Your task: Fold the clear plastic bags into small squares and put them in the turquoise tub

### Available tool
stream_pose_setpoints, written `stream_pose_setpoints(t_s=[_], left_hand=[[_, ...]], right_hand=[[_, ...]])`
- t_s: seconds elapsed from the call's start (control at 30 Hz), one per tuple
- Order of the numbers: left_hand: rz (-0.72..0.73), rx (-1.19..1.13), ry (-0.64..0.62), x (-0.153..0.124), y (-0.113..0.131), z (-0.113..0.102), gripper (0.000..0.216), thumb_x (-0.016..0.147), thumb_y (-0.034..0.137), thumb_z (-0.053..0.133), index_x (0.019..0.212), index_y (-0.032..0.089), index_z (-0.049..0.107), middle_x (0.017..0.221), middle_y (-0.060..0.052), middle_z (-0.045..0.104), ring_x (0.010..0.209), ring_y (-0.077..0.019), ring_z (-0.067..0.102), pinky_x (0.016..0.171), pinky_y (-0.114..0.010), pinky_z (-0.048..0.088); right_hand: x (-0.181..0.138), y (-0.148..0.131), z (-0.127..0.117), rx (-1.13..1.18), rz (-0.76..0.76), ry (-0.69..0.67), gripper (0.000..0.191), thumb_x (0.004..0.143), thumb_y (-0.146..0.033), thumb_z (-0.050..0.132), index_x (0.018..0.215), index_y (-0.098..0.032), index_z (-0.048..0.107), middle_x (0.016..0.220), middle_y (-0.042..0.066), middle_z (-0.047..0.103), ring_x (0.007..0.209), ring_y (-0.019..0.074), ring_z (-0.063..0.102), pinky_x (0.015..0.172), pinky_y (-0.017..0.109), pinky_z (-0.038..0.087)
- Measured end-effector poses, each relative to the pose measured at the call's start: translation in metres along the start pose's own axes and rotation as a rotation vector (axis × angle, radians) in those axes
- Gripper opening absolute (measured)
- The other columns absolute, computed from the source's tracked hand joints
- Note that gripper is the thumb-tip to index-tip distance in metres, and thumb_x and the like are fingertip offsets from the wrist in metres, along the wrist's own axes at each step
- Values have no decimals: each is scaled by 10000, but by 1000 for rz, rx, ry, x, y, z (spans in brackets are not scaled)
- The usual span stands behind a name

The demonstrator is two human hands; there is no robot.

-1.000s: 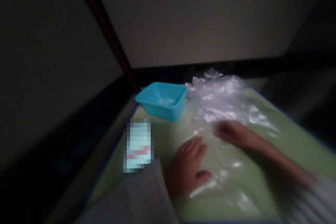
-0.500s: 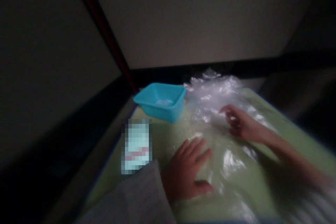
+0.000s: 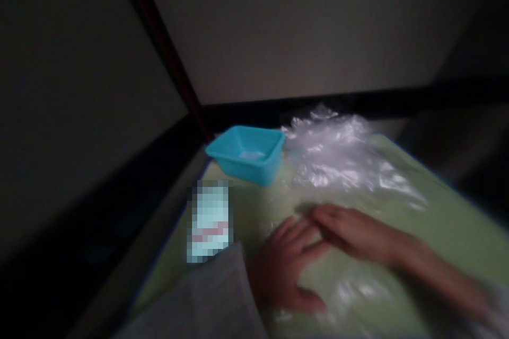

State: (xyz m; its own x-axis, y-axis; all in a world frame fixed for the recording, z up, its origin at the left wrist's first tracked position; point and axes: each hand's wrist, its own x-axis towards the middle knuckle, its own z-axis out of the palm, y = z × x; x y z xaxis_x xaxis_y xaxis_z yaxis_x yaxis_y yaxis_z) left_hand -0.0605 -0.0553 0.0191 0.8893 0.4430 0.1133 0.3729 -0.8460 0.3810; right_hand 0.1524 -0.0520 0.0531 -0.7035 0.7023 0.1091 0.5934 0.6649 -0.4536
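Note:
My left hand [image 3: 288, 267] lies flat with fingers spread on a clear plastic bag [image 3: 350, 291] spread over the green table top [image 3: 449, 222]. My right hand [image 3: 350, 230] reaches in from the right, fingers stretched out flat over the same bag, its fingertips touching or just above my left hand's fingers. Motion blur smears both hands. Behind them sits a crumpled heap of clear plastic bags [image 3: 334, 151].
A turquoise plastic tub [image 3: 246, 153] stands at the table's far left corner, next to the heap. A small pixelated card [image 3: 210, 221] lies near the left edge. Plain walls and a dark red post [image 3: 163, 42] enclose the table.
My right hand drew back from the heap of bags and swept down and left, flattening over the bag beside my left hand. My left hand stayed roughly in place.

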Motion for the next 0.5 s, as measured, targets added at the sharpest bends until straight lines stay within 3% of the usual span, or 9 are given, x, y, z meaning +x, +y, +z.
stream_pose_setpoints(t_s=[0.1,0.17,0.27,0.37,0.43,0.5], left_hand=[[-6,-8,-27,-2,-3,1,826,770,692,486,1438,254,277,1532,-103,205,1412,-325,142,1135,-532,95],[-1,-18,-28,-3,-3,1,840,755,689,511,1436,254,282,1534,-101,200,1411,-328,140,1135,-533,99],[-14,-42,48,-1,-2,0,858,710,660,588,1406,222,343,1511,-122,260,1392,-339,201,1126,-538,155],[-107,-60,172,2,0,-1,709,772,485,607,1372,183,381,1474,-134,329,1367,-306,274,1110,-505,246],[-178,-70,213,5,0,0,589,835,350,552,1368,170,375,1451,-129,368,1350,-261,317,1103,-456,293],[-212,-74,204,6,0,3,559,859,287,516,1377,153,352,1437,-132,387,1339,-235,342,1103,-419,313]], right_hand=[[-3,31,-4,-259,128,152,405,803,-56,439,1189,-136,533,1197,171,597,1106,303,565,914,450,479],[-6,46,-11,-346,185,307,462,795,-75,432,1250,-118,498,1276,197,547,1161,336,527,926,490,465],[-5,47,-16,-306,212,471,433,809,-95,416,1222,-164,524,1216,158,596,1081,300,589,874,468,502],[0,31,-6,-180,130,403,352,848,-108,413,1156,-167,572,1117,128,654,987,250,640,842,417,528],[4,21,7,-124,54,265,332,871,-121,418,1155,-145,588,1173,136,638,1068,239,612,902,397,510],[7,18,21,-124,25,230,383,897,-152,396,1252,-114,537,1264,162,587,1152,242,565,958,406,482]])
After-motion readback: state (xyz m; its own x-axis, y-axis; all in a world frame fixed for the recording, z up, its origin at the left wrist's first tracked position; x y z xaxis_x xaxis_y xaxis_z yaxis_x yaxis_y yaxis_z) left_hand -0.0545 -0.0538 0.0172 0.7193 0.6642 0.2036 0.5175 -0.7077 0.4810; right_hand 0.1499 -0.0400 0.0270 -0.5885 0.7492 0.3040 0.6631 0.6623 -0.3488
